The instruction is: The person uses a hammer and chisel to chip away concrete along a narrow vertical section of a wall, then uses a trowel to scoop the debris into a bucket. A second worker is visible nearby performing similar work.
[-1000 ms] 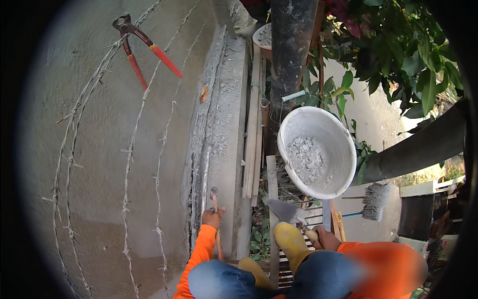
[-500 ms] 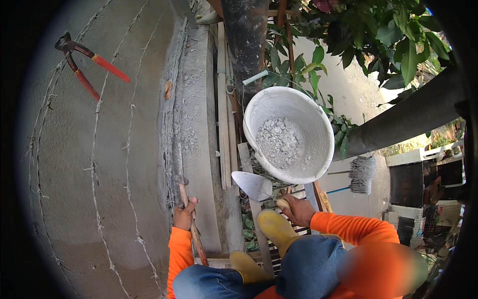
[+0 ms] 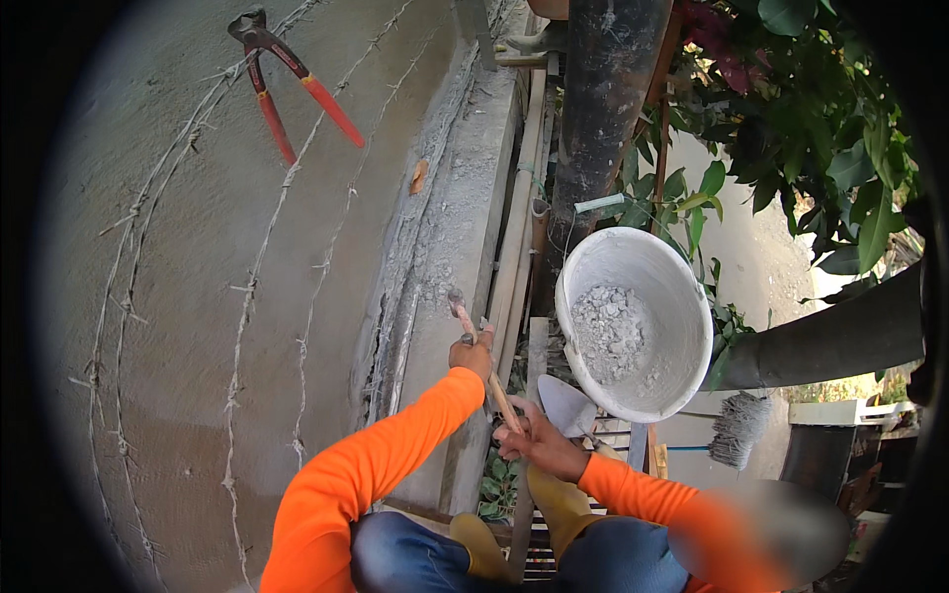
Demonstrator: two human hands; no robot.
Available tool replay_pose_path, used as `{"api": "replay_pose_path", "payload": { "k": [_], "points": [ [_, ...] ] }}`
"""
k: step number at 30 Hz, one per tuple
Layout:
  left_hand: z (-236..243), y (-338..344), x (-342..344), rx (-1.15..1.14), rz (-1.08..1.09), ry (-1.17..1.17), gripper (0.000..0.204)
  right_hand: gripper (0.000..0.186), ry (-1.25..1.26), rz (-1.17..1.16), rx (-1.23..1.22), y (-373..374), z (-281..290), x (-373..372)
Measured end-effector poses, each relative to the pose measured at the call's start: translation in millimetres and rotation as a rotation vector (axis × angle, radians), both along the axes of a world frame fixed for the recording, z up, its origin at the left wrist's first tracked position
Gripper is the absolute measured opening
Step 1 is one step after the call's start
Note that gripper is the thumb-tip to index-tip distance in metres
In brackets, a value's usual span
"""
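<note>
Centre of the frame: I have the left hand (image 3: 473, 354) closed around the upper handle of a wooden-handled hammer with a dull metal head (image 3: 502, 403); the tool slants, head toward the upper left, over a rough grey concrete ledge (image 3: 450, 217). The right hand (image 3: 547, 442), just below and to the right, has its fingers curled at the handle's lower end; from my remote view I cannot tell whether they close on it. Beside the right hand, a pale triangular trowel blade (image 3: 566, 406) shows near the bucket's lower rim. Right of centre: the round white plastic bucket (image 3: 685, 296), tilted so that I see into it, contains crumbled grey rubble (image 3: 608, 331). Upper left: metal pincers with red handles (image 3: 331, 111) hang, legs spread, on twisted grey barbed wire (image 3: 247, 289) before a grey rendered wall (image 3: 178, 395). Lower right: a grey-bristled brush (image 3: 739, 430). Lower centre: yellow boots (image 3: 556, 499) and blue jeans (image 3: 633, 539); bright orange sleeves (image 3: 386, 445) lead to both hands.
</note>
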State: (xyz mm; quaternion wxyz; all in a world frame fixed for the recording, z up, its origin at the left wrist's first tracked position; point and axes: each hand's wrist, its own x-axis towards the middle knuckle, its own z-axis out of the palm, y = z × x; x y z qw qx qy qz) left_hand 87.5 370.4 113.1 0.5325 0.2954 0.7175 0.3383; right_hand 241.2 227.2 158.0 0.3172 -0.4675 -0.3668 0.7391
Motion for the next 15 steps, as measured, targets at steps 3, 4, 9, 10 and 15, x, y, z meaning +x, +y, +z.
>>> {"api": "replay_pose_path", "payload": {
  "k": [3, 4, 9, 10, 15],
  "points": [
    [-11.9, 20.7, -3.5, 0.098, -0.13, 0.184, 0.042, 0.031, -0.043, -0.094, -0.102, 28.3, -5.4, -34.1],
    [-17.2, 26.2, -10.3, 0.13, -0.187, 0.296, 0.041, 0.026, -0.088, -0.165, -0.093, 35.0, -6.0, -39.6],
    [-51.6, 42.3, -77.7, 0.007, 0.071, 0.183, 0.027, 0.027, -0.005, -0.221, -0.258, 43.4, -5.8, -42.5],
    [-60.1, 42.3, -91.5, -0.083, 0.066, 0.241, 0.025, 0.027, 0.005, -0.213, -0.258, 44.3, -7.6, -41.3],
    [-91.3, 61.1, -130.7, -0.27, 0.166, 0.267, 0.021, 0.026, 0.036, -0.182, -0.302, 45.3, -25.6, -44.9]
  ]
}}
